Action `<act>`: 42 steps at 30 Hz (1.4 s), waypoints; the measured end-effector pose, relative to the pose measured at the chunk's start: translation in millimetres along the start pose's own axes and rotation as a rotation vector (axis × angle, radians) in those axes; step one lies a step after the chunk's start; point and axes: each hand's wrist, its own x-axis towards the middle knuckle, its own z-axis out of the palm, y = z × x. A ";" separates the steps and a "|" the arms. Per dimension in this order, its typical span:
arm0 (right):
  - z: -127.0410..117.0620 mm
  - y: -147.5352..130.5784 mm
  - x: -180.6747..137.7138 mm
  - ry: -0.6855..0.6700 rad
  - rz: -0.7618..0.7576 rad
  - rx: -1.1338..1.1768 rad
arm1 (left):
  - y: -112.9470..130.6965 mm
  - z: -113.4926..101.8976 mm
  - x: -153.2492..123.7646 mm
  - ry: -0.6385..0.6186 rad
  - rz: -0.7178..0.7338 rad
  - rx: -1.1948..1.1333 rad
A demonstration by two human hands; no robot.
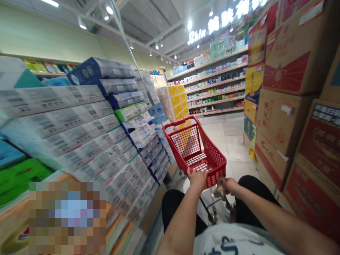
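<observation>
Red plastic cart point(198, 148) sits in the shop aisle. Left hand point(197, 178) grips its near edge. Right hand point(228, 185) is closed around something small and blurry point(219, 191).

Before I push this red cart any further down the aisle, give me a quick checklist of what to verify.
1. Left hand on the near rim of the red cart: ok.
2. Right hand on the cart: cannot tell; it holds something small and blurred beside the rim.
3. Tiled floor ahead free of obstacles: ok.
4. Gap to the stacked tissue packs on the left: not ok, very close.
5. Gap to the cardboard boxes on the right: ok.
6. Basket empty: ok.
</observation>
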 end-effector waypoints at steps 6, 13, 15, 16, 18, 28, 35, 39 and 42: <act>2.9 -6.6 -0.5 0.096 -0.053 0.084 | 1.2 -8.8 -3.4 -0.038 0.025 0.024; -1.9 -4.5 12.5 0.217 -0.237 -0.156 | 2.3 -9.1 -2.9 -0.037 0.013 0.019; -2.2 -2.5 13.4 0.209 -0.232 -0.183 | 1.8 -8.2 -2.9 -0.030 0.019 0.020; -2.2 -2.1 13.5 0.199 -0.221 -0.184 | 1.4 -7.8 -3.0 -0.028 0.023 0.018; -2.2 -2.8 13.1 0.184 -0.204 -0.179 | 0.7 -7.1 -3.1 -0.026 0.028 0.012; 2.1 -8.0 8.5 0.185 -0.209 -0.104 | 0.9 -5.0 -3.0 -0.013 0.014 0.008; 5.5 -3.9 11.6 0.212 -0.261 -0.027 | -0.4 -1.1 -1.6 0.021 0.020 0.001; 7.4 -5.1 9.2 0.139 -0.204 0.012 | 0.0 -2.8 -1.9 -0.002 0.011 -0.001; 9.0 -7.8 6.2 0.166 -0.207 0.021 | 0.1 -3.7 -2.4 -0.004 0.013 -0.004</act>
